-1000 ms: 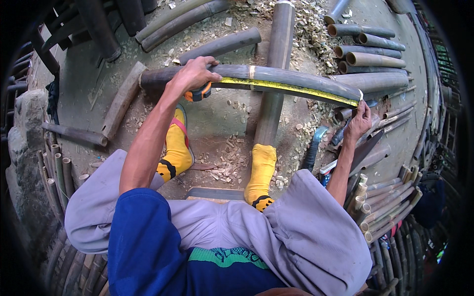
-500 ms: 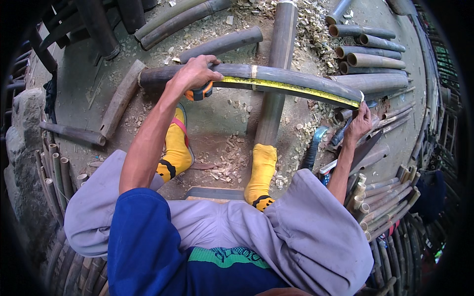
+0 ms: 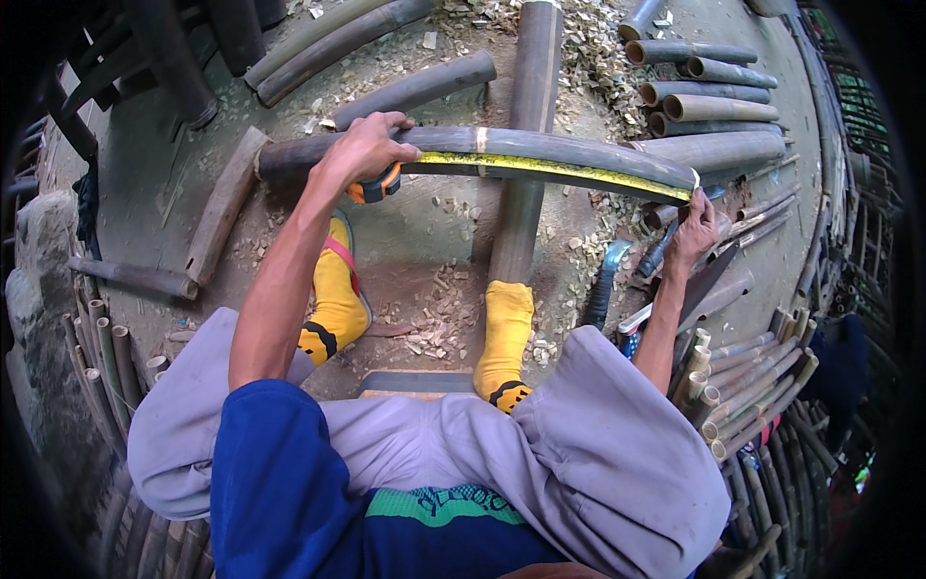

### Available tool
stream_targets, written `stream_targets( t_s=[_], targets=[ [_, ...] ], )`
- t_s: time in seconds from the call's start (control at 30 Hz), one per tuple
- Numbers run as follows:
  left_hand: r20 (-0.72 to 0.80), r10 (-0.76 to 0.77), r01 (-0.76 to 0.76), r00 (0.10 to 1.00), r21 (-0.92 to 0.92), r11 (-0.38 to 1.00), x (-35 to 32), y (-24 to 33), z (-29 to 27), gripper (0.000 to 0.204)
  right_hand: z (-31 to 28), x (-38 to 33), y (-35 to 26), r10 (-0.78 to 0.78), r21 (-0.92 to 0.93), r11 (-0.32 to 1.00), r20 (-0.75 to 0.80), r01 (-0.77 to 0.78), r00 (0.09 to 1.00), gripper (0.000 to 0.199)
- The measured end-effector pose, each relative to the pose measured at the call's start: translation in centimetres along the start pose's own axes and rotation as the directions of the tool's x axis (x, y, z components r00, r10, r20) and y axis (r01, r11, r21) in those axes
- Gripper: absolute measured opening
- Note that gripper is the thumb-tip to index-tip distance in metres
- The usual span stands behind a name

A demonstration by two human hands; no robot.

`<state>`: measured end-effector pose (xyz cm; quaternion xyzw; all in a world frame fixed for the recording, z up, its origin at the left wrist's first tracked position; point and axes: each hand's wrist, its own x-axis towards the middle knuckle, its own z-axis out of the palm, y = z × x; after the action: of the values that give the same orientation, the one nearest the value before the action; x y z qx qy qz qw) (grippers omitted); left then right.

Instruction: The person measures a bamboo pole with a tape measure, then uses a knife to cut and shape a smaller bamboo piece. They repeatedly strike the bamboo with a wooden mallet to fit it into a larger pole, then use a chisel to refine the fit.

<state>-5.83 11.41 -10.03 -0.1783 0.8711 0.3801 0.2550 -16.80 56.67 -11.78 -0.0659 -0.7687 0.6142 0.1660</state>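
Note:
A dark bamboo pole [image 3: 540, 145] lies crosswise in front of me, over a second bamboo pole [image 3: 521, 227] that points away from me. My left hand [image 3: 367, 154] is closed around the crosswise pole toward its left part, thumb pressing on the yellow tape. Beneath that palm sits the orange and black case of the tape measure [image 3: 376, 185]. Its yellow blade runs stretched along the near side of the pole. At the pole's right end, my right hand [image 3: 696, 230] pinches the tip of the blade against the rim. The fingertips there are partly hidden.
Cut bamboo tubes [image 3: 719, 108] lie at the far right. A curved blade with a dark handle [image 3: 603, 285] rests near my right knee. Thin bamboo pieces [image 3: 757, 381] are bundled at right. A grey stone [image 3: 43, 289] stands at left. Wood chips [image 3: 453, 314] litter the ground.
The whole view has shifted slightly, with things appearing a little farther left. Both hands keep their hold on the pole and the stretched tape.

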Motion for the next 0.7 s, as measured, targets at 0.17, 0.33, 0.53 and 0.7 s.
stream_targets(
  t_s=[0.17,0.33,0.53,0.7],
  targets=[
    [-0.008,0.004,-0.004,1.0,0.004,1.0,-0.07,0.06,0.0,0.056,-0.07,0.01,0.06,-0.014,-0.025,1.0,-0.007,0.014,1.0,0.029],
    [-0.013,0.009,-0.009,1.0,-0.008,1.0,0.16,-0.38,0.24,0.056,-0.04,-0.14,-0.14,-0.001,-0.055,0.999,-0.011,0.001,1.0,0.028],
    [-0.005,-0.003,0.003,1.0,-0.01,1.0,0.07,-0.07,0.11,0.055,-0.16,-0.18,-0.19,-0.005,-0.103,0.995,-0.005,0.005,1.0,0.028],
    [-0.01,0.01,-0.01,1.0,-0.012,1.0,-0.01,0.02,0.07,0.055,-0.26,-0.18,-0.02,0.005,-0.071,0.997,-0.014,-0.006,1.0,0.028]
  ],
)
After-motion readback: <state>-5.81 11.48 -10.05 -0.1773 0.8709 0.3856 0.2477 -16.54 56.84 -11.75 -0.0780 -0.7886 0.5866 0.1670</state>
